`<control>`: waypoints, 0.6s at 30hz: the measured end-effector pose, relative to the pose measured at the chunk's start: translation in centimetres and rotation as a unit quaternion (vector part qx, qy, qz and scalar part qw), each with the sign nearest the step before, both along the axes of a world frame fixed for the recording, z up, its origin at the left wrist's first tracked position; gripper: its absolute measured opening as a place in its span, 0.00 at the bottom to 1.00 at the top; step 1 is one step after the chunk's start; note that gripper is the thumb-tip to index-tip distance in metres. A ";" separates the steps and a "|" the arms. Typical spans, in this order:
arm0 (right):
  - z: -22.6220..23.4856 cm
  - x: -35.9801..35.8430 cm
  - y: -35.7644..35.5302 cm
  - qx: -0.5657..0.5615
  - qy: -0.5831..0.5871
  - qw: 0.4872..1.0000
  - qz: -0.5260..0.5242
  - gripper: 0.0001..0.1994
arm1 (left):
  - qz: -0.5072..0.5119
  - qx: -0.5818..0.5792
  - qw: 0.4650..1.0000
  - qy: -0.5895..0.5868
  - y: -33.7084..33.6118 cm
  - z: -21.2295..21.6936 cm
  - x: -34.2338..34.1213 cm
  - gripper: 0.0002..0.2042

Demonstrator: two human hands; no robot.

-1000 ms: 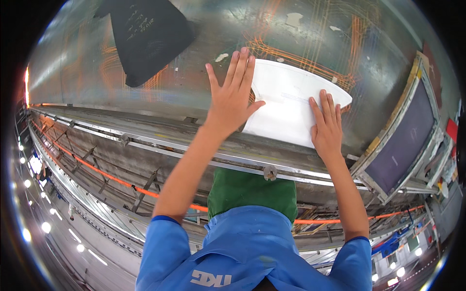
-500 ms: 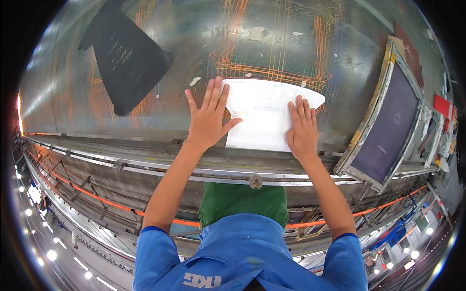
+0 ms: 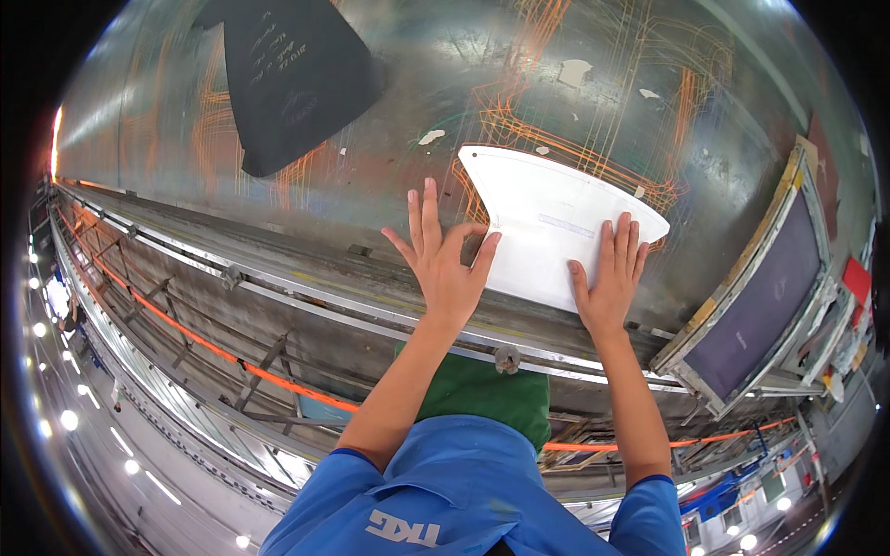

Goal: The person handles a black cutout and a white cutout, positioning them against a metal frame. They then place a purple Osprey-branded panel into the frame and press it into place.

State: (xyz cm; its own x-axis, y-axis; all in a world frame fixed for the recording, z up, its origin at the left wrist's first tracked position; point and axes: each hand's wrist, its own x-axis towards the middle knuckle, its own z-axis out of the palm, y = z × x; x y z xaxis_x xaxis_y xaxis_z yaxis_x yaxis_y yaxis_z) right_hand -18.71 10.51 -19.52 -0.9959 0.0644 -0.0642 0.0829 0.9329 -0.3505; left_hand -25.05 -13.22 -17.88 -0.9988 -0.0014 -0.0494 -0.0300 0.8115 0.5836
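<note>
So the white panel [image 3: 556, 236] is lying flat on the metal-topped table [image 3: 389, 120], right up by the table's near edge, a bit right of the middle of the stretch you can see. It has a curved far side, a small dark hole in its far left corner and a pointed tip on the right. Right hand [image 3: 612, 278] is resting palm down on the right part of the panel, fingers straight and close together, thumb out to the side, so pretty wide. Left hand [image 3: 450, 269] is at the panel's left edge: thumb and index finger curl toward each other with just a narrow gap, the other three fanned out. Can't tell if those two tips actually pinch the edge or only touch it. Orange lines [image 3: 528, 120] run across the tabletop past the panel's far side, plus a few pale scraps [image 3: 575, 73] stuck around there. Toward the table's left end, farther back from the near edge, there's a dark sheet [image 3: 306, 83] with light handwriting. Over on the right, a framed screen [image 3: 760, 292] sits tilted across the near edge, with a red object [image 3: 857, 280] beyond it.
</note>
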 end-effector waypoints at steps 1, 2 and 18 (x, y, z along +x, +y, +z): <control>0.0 0.0 -0.1 -0.001 0.000 1.000 0.002 0.37 | 0.008 0.004 1.000 -0.002 0.2 0.0 -0.1 0.11; 0.0 -0.1 -0.1 -0.002 0.000 1.000 0.004 0.37 | 0.020 0.012 1.000 -0.008 0.2 -0.2 -0.1 0.11; 0.2 -0.1 -0.2 0.002 -0.007 1.000 0.017 0.38 | 0.066 0.028 0.997 -0.009 1.1 -1.3 -0.1 0.10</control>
